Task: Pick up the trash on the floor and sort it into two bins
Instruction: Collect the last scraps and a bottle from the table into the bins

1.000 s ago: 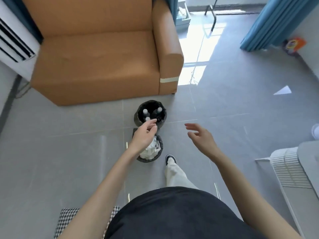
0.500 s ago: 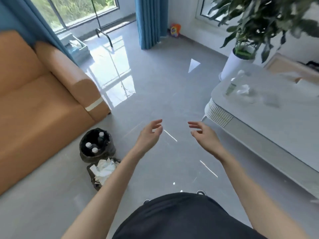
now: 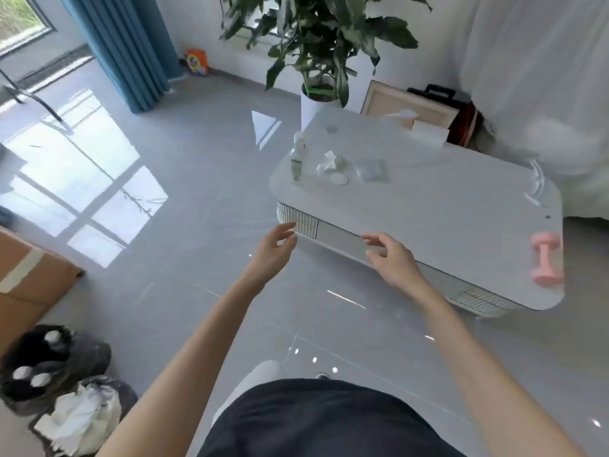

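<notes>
**Searching for the next piece, both hands empty**

The left hand (image 3: 270, 250) and the right hand (image 3: 390, 258) are held out in front, apart from each other. Their fingers are loosely curled and hold nothing. Below them lies the grey floor (image 3: 184, 275), and no trash shows on the stretch in view.

The two bins stand at the lower left, touching each other. The bottle bin (image 3: 89, 354) shows white caps inside its black liner. Beside it, the paper bin (image 3: 127, 395) is heaped with crumpled white tissue.

This looks like a gap between picks, since nothing is carried and no item seems chosen yet. On the white table (image 3: 445, 225) ahead stand a small bottle (image 3: 297, 163) and, near it, a crumpled tissue (image 3: 329, 161), both well apart from the bins. Whether they count as trash I cannot tell, because the task names the floor.

The next move probably calls for scanning the rest of the floor. Failing that, it means stepping forward to the far end of the table. Either way, each piece then goes to its bin by material, bottles with the capped ones and tissue with the paper.
</notes>
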A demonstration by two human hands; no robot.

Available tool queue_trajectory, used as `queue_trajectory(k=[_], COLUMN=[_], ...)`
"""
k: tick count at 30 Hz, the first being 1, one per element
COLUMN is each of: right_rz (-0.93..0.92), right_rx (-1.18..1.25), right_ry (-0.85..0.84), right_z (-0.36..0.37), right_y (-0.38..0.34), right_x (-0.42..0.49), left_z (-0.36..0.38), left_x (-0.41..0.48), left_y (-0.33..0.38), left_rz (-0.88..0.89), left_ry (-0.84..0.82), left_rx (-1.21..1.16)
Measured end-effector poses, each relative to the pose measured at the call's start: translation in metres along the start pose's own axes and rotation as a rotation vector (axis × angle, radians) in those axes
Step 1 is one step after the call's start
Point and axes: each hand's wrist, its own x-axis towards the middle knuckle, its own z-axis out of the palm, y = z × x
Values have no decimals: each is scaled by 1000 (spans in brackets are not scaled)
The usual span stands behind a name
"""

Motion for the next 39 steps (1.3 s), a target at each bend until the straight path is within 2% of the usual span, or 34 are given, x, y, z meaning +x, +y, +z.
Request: queue_trajectory(k=[8,23,34,39], right_rz=[97,235,291,285], right_rx=[29,-48,-113,-224], right_ry=[8,-130,-224,-263], right_z=[-49,-55,14,59], right_y=[39,35,87,130], right_x=[96,369,548,619], left_z=[53,68,112,138], left_x=[107,370,479,519], left_y=[26,50,-1,-39], left_rz=[-45,-257,-435,-501], left_ry=[-60,-137,-68,-17], left_rx=[84,145,86,46])
